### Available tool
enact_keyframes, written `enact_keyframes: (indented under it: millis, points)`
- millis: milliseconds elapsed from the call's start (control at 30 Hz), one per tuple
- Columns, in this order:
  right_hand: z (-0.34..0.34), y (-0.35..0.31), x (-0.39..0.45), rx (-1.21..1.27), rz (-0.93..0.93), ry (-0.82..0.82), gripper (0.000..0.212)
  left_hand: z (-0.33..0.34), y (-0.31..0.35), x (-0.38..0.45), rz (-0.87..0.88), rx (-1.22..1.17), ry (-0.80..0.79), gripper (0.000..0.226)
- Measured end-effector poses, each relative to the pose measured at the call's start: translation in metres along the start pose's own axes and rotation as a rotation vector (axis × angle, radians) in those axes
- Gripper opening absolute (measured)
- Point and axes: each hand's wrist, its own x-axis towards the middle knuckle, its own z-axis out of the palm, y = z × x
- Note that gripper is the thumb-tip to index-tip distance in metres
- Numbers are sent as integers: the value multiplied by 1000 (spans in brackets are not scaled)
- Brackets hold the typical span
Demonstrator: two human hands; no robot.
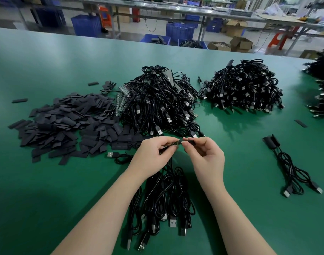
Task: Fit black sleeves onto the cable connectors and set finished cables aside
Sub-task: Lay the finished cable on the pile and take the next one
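A green surface [47, 181] carries two big heaps of black cables [161, 102] and [243, 87], with a spread of loose black sleeves [65, 122] to the left. Several cables [163, 199] hang below the hands; two finished cables [293, 172] lie well apart on the right. The left hand [153, 155] pinches a connector [175, 143]; the right hand [205, 153] pinches a black sleeve [191, 141] just beside it.

Past the far edge of the green table [47, 57] stand long metal benches [157, 7]. Beneath them sit blue plastic crates [179, 31], one at the left [86, 24], and open cardboard boxes [241, 44]. An orange stool [278, 40] stands at the right, another orange thing [104, 17] at the left, too blurred to name.
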Motion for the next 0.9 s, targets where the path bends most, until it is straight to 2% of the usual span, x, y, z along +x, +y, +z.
enact_keyframes:
  millis: [233, 633, 767, 900]
  points:
    - [-5, 4, 5, 39, 96, -27, 30, 0, 0, -1, -8, 10, -18, 26]
    - [-9, 3, 5, 37, 98, -68, 27, 0, 1, -1, -45, 13, -24, 27]
    - [-9, 3, 5, 0, 61, -58, 19, 0, 3, -1, -54, 26, -42, 28]
    - [-7, 4, 3, 4, 24, -36, 22, -1, 3, -1, -40, 30, -53, 26]
